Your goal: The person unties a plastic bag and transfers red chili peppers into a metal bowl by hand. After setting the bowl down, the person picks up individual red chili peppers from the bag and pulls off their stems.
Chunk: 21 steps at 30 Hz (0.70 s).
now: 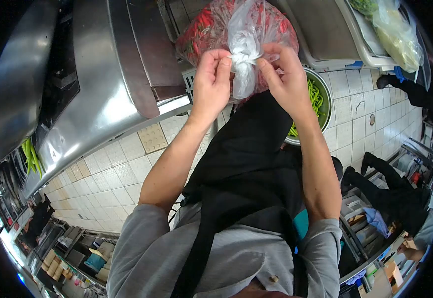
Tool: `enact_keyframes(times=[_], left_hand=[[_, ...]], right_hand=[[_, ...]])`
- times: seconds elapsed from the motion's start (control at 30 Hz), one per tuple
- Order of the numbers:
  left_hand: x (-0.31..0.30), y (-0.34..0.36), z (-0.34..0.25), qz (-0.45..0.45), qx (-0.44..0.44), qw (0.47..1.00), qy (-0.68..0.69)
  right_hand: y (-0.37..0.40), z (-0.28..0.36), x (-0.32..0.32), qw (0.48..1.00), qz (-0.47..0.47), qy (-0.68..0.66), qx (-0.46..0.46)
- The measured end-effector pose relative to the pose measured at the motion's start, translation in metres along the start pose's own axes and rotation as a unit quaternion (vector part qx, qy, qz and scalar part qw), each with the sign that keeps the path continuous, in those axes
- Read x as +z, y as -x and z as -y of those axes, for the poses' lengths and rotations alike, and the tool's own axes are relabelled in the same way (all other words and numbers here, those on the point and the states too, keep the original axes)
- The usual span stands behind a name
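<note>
In the head view, we held the bag of red chillies (204, 30) in front of us, beside the steel bench (102, 94). Our left hand (211, 79) was clenched on the twisted white neck from one side, thumb against fingertips. Our right hand (286, 79) grasped it from the other side, right at the knot (243, 59). Both grips pinched close together, likely to keep the gathered plastic tight. A metal bowl (327, 107) of green pods sat just behind our right wrist. Our black apron (256, 164) hung below over the tiled floor (112, 174). A second filled bag (399, 35) lay well apart on a tray.
</note>
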<state>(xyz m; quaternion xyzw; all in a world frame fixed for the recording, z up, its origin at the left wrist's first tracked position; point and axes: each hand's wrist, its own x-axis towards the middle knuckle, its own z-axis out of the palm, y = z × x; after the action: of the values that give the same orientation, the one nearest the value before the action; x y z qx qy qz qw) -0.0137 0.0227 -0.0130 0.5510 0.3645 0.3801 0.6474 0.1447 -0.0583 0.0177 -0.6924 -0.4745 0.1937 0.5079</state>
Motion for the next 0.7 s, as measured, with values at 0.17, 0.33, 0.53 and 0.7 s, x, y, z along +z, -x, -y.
enact_keyframes(times=[0.17, 0.33, 0.53, 0.7], left_hand=[[0.009, -0.015, -0.005, -0.036, -0.064, 0.994, 0.079], [0.002, -0.020, -0.017, -0.049, -0.016, 0.999, 0.016], [0.000, -0.026, -0.044, 0.092, 0.070, 0.958, -0.261], [0.000, -0.041, -0.039, 0.166, 0.008, 0.930, -0.329]], right_hand=[[-0.001, 0.008, 0.004, 0.995, 0.046, 0.057, -0.073], [-0.002, -0.002, -0.001, 0.996, 0.039, 0.066, -0.047], [0.000, -0.005, 0.002, 0.993, 0.011, 0.079, -0.083], [0.005, -0.005, 0.002, 0.990, 0.016, 0.092, -0.105]])
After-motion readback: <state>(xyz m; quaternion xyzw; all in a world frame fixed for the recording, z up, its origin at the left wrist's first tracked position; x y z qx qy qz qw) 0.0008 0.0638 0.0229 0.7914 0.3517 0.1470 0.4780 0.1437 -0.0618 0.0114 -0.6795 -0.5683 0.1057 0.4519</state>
